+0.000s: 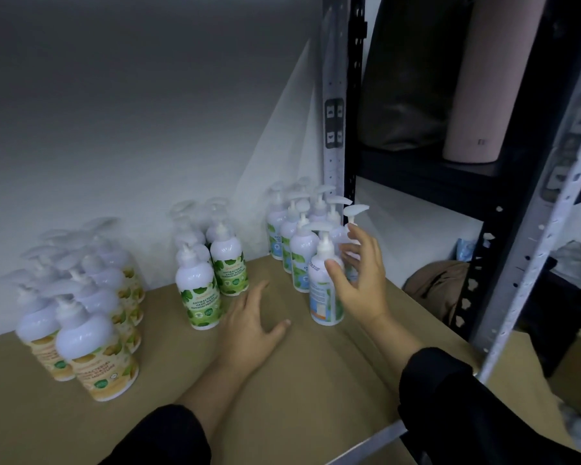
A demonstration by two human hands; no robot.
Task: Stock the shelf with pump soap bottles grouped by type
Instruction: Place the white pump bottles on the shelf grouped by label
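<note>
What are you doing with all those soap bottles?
A person is putting pump soap bottles on a brown shelf, sorted by label. Yellow-label bottles stand on the left, green-label bottles in the middle, and blue-label bottles on the right by the shelf post. The right hand is open at the front blue-label bottle, thumb against it, not gripping it. The left hand rests flat on the shelf.

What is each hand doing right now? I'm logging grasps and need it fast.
Left hand: open, fingers flat on the shelf board, holding nothing.
Right hand: open, fingers spread beside the blue-label bottle, not gripping it.
</note>
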